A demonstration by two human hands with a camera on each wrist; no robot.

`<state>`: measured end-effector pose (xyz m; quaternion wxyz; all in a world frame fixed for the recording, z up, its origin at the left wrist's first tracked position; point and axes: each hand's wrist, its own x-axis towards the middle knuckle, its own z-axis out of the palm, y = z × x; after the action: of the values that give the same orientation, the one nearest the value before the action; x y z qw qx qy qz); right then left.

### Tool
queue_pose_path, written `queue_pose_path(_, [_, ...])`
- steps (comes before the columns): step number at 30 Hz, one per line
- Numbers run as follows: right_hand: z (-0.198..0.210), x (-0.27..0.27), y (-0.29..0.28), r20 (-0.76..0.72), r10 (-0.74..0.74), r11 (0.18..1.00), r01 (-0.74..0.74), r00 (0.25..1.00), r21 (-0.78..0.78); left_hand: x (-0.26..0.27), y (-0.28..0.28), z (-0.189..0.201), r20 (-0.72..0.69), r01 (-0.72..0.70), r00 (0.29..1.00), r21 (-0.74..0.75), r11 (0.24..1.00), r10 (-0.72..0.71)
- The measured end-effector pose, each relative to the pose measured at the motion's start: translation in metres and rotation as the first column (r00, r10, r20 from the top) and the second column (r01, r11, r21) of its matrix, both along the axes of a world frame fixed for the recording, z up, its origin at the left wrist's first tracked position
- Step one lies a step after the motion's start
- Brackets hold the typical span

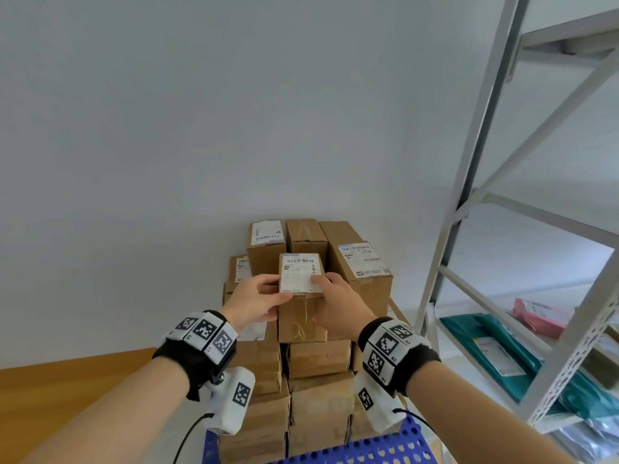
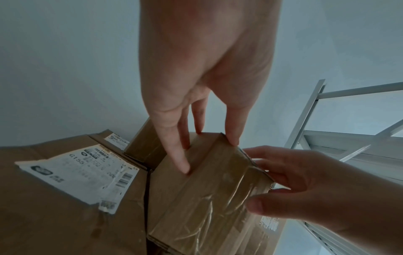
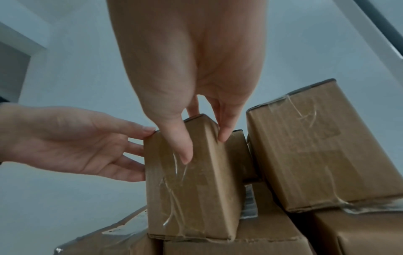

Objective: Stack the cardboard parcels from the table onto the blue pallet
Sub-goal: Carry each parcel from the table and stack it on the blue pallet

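Nearest you, the blue pallet (image 1: 385,447) showed only its perforated front edge below your wrists, with the stack of cardboard parcels (image 1: 315,390) rising from it. Above that edge, your left hand (image 1: 258,301) and right hand (image 1: 338,304) bracketed one small parcel (image 1: 301,316) standing on top of the stack. Each grip was on that parcel: the left fingers (image 2: 181,155) lay on its front face and left side with the thumb on the top edge, and the right fingers (image 3: 183,148) did the same on the right side. In the wrist views the fingers looked fairly straight, more pressing and steadying than clenching.

You should have found the parcel light, judging by its small size, and stiff, since its corners were square and uncrushed. The clear tape (image 3: 174,198) across its front looked glossy and probably slick, so bare cardboard on the two side faces was the safer place to hold. The white label (image 1: 301,272) on its top seemed poor purchase.

Behind the small parcel stood the taller parcels (image 1: 355,259) against the wall, and right of the stack was the metal shelving (image 1: 502,209).
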<state>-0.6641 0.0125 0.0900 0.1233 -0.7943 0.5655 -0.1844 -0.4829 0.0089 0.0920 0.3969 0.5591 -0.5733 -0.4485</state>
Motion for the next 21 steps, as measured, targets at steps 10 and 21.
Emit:
queue_pose_path(10, [-0.001, -0.016, -0.009, -0.270, -0.105, 0.990, 0.074, 0.957, -0.122, -0.001, -0.008, -0.004, -0.087, 0.033, 0.996, 0.076, 0.997, -0.027])
queue_pose_path(21, [-0.001, -0.025, -0.014, -0.205, -0.145, 0.983, 0.117, 0.968, -0.142, -0.017, -0.018, -0.005, -0.121, 0.038, 0.992, 0.081, 0.996, -0.028])
